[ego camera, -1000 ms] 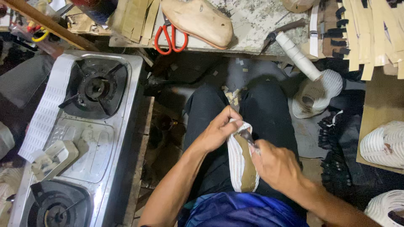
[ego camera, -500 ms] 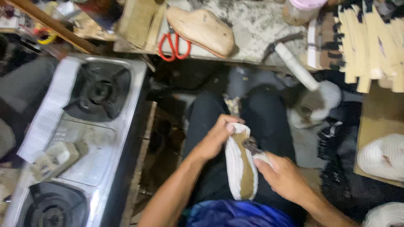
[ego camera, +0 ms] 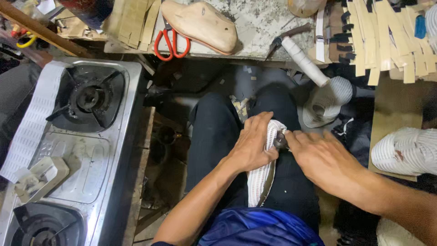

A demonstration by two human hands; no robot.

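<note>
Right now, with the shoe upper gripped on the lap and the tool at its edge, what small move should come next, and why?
Probably pull the small metal tool slightly toward the right hand. The left hand already clamps the white woven shoe upper against the thigh, and the tool's tip sits at its edge.

Workbench (ego camera: 264, 27), speckled grey top, at upper edge of view. Lying on it: wooden shoe last (ego camera: 202, 23); red-handled scissors (ego camera: 172, 43) just beside the last; hammer (ego camera: 298, 48) with white-wrapped handle overhanging the front edge; tan strips (ego camera: 382, 41) fanned at right; stacked tan strips (ego camera: 132, 18) at left.
</note>
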